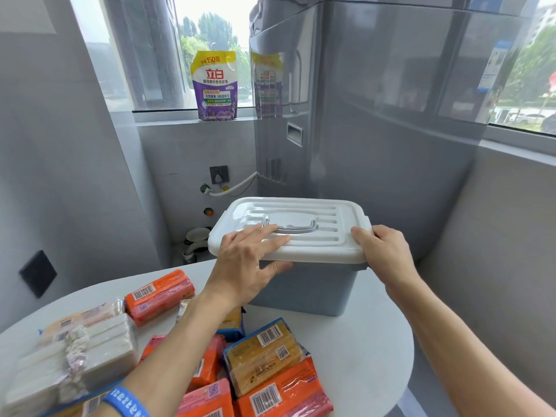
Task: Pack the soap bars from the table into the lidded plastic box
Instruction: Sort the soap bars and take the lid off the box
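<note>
A grey-blue plastic box [313,291] stands at the far side of the round white table [367,350], closed by a white lid [301,218] with a flat handle. My left hand [249,260] lies flat on the lid's near left part, thumb against the box's front wall. My right hand [382,251] grips the lid's right near corner. Several wrapped soap bars lie on the near left of the table: an orange pack [159,296], a yellow bar in a blue wrapper [264,353], a clear-wrapped pack of white bars [75,353].
A tall grey washing machine [376,100] stands right behind the table. A purple and yellow detergent pouch [215,85] sits on the window sill. Grey walls close in on the left and right. The table's right half is bare white surface.
</note>
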